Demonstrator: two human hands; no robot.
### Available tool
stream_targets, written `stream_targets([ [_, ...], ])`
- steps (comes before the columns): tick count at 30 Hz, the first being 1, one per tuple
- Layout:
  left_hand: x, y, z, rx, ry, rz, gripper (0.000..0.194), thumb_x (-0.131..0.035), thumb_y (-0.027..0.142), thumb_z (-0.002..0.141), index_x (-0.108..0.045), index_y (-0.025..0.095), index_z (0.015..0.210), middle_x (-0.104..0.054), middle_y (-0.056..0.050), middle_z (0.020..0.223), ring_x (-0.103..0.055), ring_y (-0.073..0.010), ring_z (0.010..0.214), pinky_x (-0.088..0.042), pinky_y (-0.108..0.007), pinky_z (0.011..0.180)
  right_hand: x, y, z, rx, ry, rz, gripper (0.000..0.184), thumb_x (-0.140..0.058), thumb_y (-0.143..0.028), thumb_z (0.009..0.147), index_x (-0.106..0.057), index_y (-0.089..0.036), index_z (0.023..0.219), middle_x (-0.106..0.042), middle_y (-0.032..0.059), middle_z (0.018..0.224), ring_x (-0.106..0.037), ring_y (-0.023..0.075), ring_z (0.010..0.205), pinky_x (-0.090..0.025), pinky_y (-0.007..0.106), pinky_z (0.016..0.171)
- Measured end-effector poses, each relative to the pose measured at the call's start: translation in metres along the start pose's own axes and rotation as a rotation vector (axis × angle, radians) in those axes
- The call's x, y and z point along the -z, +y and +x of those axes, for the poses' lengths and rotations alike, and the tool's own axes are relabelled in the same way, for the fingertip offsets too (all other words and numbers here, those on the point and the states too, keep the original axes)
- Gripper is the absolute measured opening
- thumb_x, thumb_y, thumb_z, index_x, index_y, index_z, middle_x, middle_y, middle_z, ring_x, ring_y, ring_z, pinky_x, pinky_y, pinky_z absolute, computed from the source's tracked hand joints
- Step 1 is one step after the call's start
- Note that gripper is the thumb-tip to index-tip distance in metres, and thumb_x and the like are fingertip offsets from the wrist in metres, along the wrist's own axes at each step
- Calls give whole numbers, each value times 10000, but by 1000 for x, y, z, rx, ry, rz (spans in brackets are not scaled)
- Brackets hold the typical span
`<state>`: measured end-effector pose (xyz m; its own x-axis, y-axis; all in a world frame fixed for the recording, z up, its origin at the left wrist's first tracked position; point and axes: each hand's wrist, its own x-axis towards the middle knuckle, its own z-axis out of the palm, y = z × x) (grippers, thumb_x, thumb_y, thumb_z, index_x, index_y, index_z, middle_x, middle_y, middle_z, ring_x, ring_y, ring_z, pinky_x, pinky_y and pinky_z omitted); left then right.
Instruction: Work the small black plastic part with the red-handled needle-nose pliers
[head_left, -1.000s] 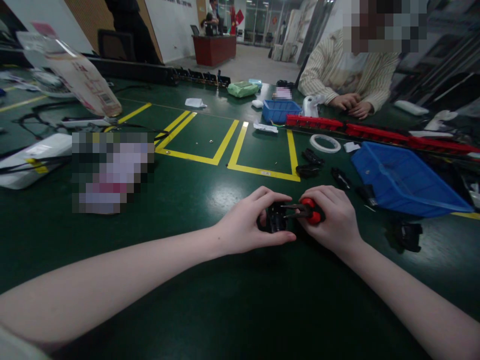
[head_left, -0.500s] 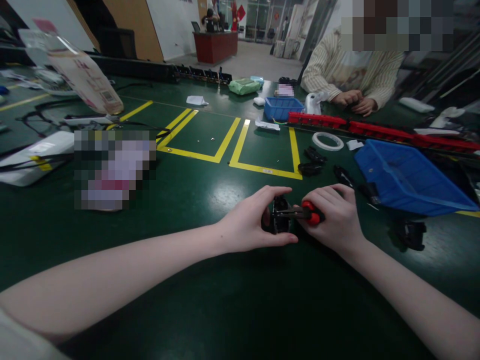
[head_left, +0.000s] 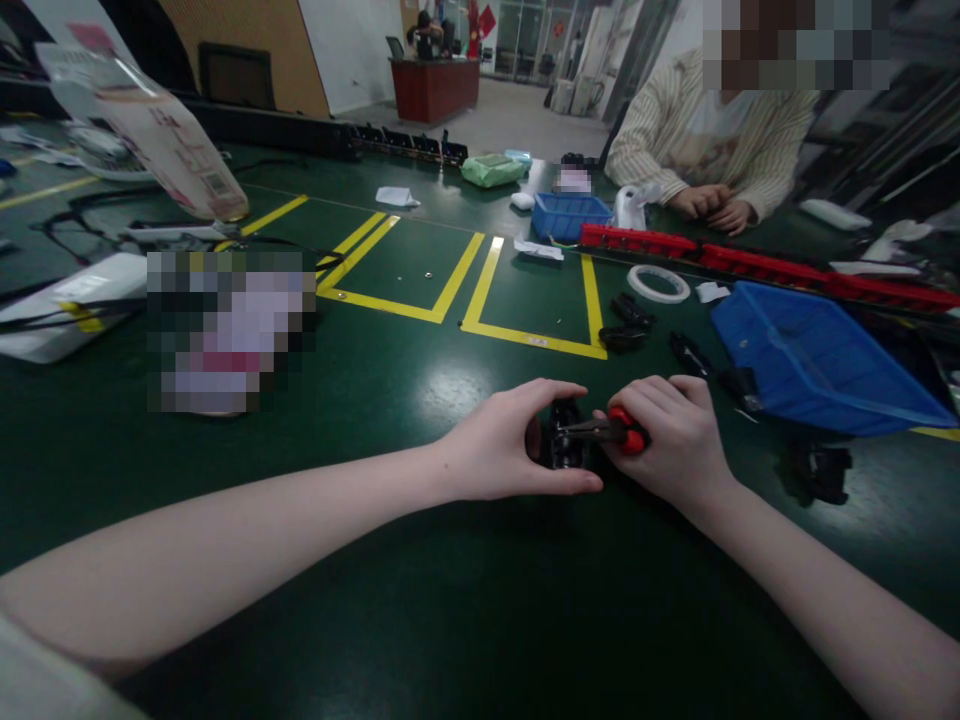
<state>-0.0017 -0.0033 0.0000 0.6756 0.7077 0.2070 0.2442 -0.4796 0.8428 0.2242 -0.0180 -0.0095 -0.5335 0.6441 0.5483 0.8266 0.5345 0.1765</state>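
Note:
My left hand (head_left: pixel 502 445) is curled round a small black plastic part (head_left: pixel 564 447) that rests on the green table (head_left: pixel 375 400). My right hand (head_left: pixel 675 445) grips red-handled pliers (head_left: pixel 611 430), whose metal jaws reach left into the black part. The two hands nearly touch over the part. Most of the part is hidden by my fingers.
A large blue bin (head_left: pixel 810 360) sits to the right, with loose black parts (head_left: pixel 626 325) and another black piece (head_left: pixel 817 470) near it. Farther off are a tape ring (head_left: pixel 658 284), a small blue bin (head_left: pixel 570 215), red strips (head_left: pixel 750 262) and a seated person's hands (head_left: pixel 709 207). Yellow floor-style lines (head_left: pixel 525 335) mark the table.
The black part has been turned slightly between my fingers and the pliers' jaws have shifted with it. Both hands stay in the same place.

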Motion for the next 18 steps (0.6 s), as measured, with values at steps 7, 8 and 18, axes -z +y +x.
stream_targets([
  [7,-1,-2,2,5,-18,25,759,-766,510,714,-495,142,1320,-612,-108,1203,-594,-163,772,-516,-298,662,0,1,-1,22,-12,-32,105,-530,-247,820,-505,-206,727,-613,18,695,-559,184,696,-324,347,732],
  [8,-1,-2,2,7,-14,29,763,-767,509,712,-491,145,1323,-611,-112,1211,-600,-170,788,-517,-305,674,0,1,-1,24,-11,-38,101,-532,-244,819,-509,-205,729,-616,19,697,-561,186,699,-324,349,734],
  [18,3,3,1,72,-86,-38,706,-765,510,712,-517,169,1278,-646,-94,1127,-624,-189,800,-523,-310,667,1,1,0,10,-19,-55,94,-528,-229,824,-522,-206,732,-637,25,717,-564,189,717,-325,343,713],
])
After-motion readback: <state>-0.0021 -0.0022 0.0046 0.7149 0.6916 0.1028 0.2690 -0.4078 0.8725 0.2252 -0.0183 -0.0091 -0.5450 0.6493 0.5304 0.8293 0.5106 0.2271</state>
